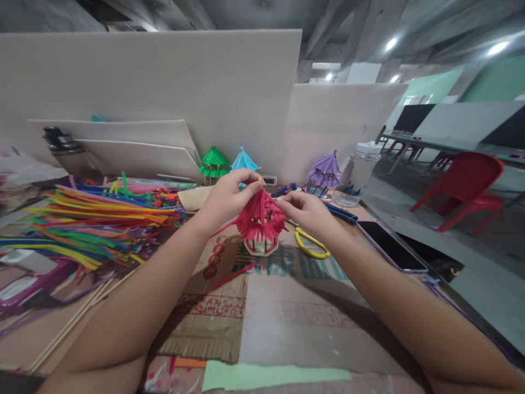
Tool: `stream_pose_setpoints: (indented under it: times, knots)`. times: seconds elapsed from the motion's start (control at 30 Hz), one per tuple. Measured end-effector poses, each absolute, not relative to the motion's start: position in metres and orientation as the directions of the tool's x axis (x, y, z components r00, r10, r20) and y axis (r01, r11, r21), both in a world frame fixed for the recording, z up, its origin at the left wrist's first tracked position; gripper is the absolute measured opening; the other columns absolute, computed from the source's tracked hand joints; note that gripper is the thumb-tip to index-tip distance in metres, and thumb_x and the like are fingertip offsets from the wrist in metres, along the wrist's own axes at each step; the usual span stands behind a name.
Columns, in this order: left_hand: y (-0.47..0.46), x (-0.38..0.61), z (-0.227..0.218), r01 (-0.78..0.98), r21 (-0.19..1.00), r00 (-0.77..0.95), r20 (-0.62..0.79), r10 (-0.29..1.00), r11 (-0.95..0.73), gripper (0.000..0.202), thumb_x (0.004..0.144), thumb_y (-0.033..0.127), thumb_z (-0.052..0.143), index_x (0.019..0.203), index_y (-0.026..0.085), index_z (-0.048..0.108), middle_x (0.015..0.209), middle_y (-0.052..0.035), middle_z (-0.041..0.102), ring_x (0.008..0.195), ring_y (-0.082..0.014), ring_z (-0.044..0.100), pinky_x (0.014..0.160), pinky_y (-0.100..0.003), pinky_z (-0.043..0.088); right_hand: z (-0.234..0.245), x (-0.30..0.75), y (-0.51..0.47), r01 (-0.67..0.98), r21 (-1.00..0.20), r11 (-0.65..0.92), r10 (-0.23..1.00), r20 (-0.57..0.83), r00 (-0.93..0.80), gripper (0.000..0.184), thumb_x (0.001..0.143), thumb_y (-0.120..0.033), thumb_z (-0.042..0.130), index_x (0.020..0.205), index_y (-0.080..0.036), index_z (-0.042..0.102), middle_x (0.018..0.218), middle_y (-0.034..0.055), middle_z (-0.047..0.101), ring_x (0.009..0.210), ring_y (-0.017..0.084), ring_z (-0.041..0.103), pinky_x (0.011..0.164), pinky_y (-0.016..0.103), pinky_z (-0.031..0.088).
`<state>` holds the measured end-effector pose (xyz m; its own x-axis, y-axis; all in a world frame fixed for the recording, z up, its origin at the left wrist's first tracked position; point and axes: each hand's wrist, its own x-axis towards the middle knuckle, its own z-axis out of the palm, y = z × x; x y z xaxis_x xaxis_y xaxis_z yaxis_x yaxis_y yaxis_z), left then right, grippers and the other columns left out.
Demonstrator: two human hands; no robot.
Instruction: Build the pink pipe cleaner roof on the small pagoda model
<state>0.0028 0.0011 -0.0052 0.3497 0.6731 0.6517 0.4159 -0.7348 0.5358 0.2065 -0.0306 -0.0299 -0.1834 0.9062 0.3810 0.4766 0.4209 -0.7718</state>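
A small red pavilion model [262,221], its tiered roof made of fuzzy pipe cleaner strips, stands upright on a pale base in front of me. My left hand [233,194] is closed, thumb and forefinger pinching the tip of its roof. At the right side of the roof is my right hand [305,210], its fingers pinched together; whatever lies between them is too small to make out. A loose red pipe cleaner strip [234,276] lies on the cardboard in front of the model. Yellow-handled scissors [310,244] rest beside the model, under my right hand.
Many coloured pipe cleaners [110,213] are heaped at the left, near thin wooden sticks [74,317]. Green [214,163], blue [243,158] and purple [325,171] pavilion models stand behind. A phone [391,246] and a clear jar [364,164] are at the right.
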Motion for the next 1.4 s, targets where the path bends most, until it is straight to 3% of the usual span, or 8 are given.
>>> stream_pose_setpoints:
  times: [0.17, 0.37, 0.63, 0.83, 0.93, 1.07, 1.2, 1.4]
  knots:
    - [0.01, 0.0, -0.012, 0.318, 0.639, 0.383, 0.589, 0.711, -0.701, 0.027, 0.093, 0.042, 0.057, 0.092, 0.017, 0.068, 0.09, -0.0038, 0.07, 0.084, -0.0178, 0.063, 0.078, -0.028, 0.047, -0.015, 0.214, -0.037, 0.562, -0.703, 0.437, 0.878, 0.47, -0.095, 0.035, 0.087, -0.035, 0.054, 0.06, -0.022, 0.036, 0.057, -0.0055, 0.036, 0.057, 0.01, 0.035, 0.056, 0.027, 0.028]
    - [0.01, 0.001, -0.012, 0.327, 0.663, 0.39, 0.555, 0.735, -0.674, 0.029, 0.091, 0.044, 0.06, 0.096, 0.016, 0.068, 0.093, -0.0046, 0.072, 0.084, -0.0177, 0.065, 0.076, -0.028, 0.049, -0.017, 0.212, -0.036, 0.441, -0.753, 0.488, 0.872, 0.448, -0.199, 0.016, 0.086, -0.028, 0.055, 0.092, -0.017, 0.065, 0.077, 0.0011, 0.063, 0.066, 0.014, 0.052, 0.061, 0.028, 0.039]
    - [0.012, 0.0, -0.013, 0.345, 0.646, 0.396, 0.558, 0.729, -0.682, 0.03, 0.092, 0.045, 0.059, 0.096, 0.017, 0.068, 0.096, -0.0044, 0.073, 0.087, -0.0178, 0.065, 0.081, -0.028, 0.049, -0.022, 0.216, -0.035, 0.63, -0.552, 0.546, 0.825, 0.483, -0.292, 0.02, 0.09, -0.022, 0.055, 0.094, -0.02, 0.075, 0.09, 0.0048, 0.076, 0.077, 0.018, 0.064, 0.07, 0.03, 0.042]
    - [0.011, 0.0, -0.011, 0.374, 0.635, 0.389, 0.555, 0.736, -0.676, 0.03, 0.092, 0.045, 0.058, 0.096, 0.017, 0.069, 0.097, -0.0047, 0.073, 0.088, -0.0186, 0.066, 0.08, -0.028, 0.05, -0.027, 0.209, -0.039, 0.802, -0.328, 0.499, 0.837, 0.423, -0.348, 0.016, 0.089, -0.036, 0.067, 0.086, -0.021, 0.073, 0.072, 0.003, 0.07, 0.062, 0.015, 0.054, 0.06, 0.028, 0.03]
    - [0.01, 0.001, -0.011, 0.366, 0.632, 0.392, 0.56, 0.73, -0.683, 0.029, 0.091, 0.045, 0.059, 0.094, 0.017, 0.069, 0.096, -0.0049, 0.073, 0.089, -0.0195, 0.066, 0.082, -0.03, 0.05, -0.033, 0.207, -0.039, 0.819, -0.243, 0.52, 0.814, 0.43, -0.389, 0.014, 0.091, -0.032, 0.065, 0.088, -0.02, 0.072, 0.075, 0.0043, 0.07, 0.063, 0.015, 0.053, 0.06, 0.029, 0.028]
    - [0.009, 0.002, -0.012, 0.343, 0.635, 0.395, 0.571, 0.72, -0.692, 0.027, 0.092, 0.043, 0.059, 0.094, 0.017, 0.068, 0.095, -0.0047, 0.073, 0.091, -0.0195, 0.066, 0.084, -0.03, 0.05, -0.032, 0.207, -0.038, 0.769, -0.331, 0.546, 0.801, 0.475, -0.365, 0.014, 0.093, -0.023, 0.058, 0.086, -0.019, 0.07, 0.078, 0.004, 0.071, 0.066, 0.015, 0.056, 0.062, 0.028, 0.031]
    - [0.008, 0.003, -0.012, 0.32, 0.637, 0.408, 0.576, 0.709, -0.701, 0.027, 0.092, 0.042, 0.059, 0.093, 0.017, 0.068, 0.094, -0.0048, 0.072, 0.09, -0.0194, 0.066, 0.082, -0.03, 0.05, -0.024, 0.21, -0.041, 0.662, -0.478, 0.578, 0.773, 0.58, -0.257, 0.018, 0.095, -0.031, 0.056, 0.089, -0.019, 0.068, 0.077, 0.0025, 0.069, 0.065, 0.015, 0.056, 0.062, 0.027, 0.036]
    - [0.003, 0.005, -0.008, 0.314, 0.63, 0.422, 0.577, 0.699, -0.71, 0.024, 0.092, 0.04, 0.059, 0.092, 0.017, 0.068, 0.094, -0.0045, 0.073, 0.09, -0.0187, 0.065, 0.082, -0.029, 0.049, -0.03, 0.213, -0.036, 0.604, -0.285, 0.744, 0.607, 0.666, -0.434, 0.022, 0.097, -0.021, 0.05, 0.098, -0.019, 0.071, 0.095, 0.0077, 0.07, 0.086, 0.019, 0.063, 0.076, 0.029, 0.044]
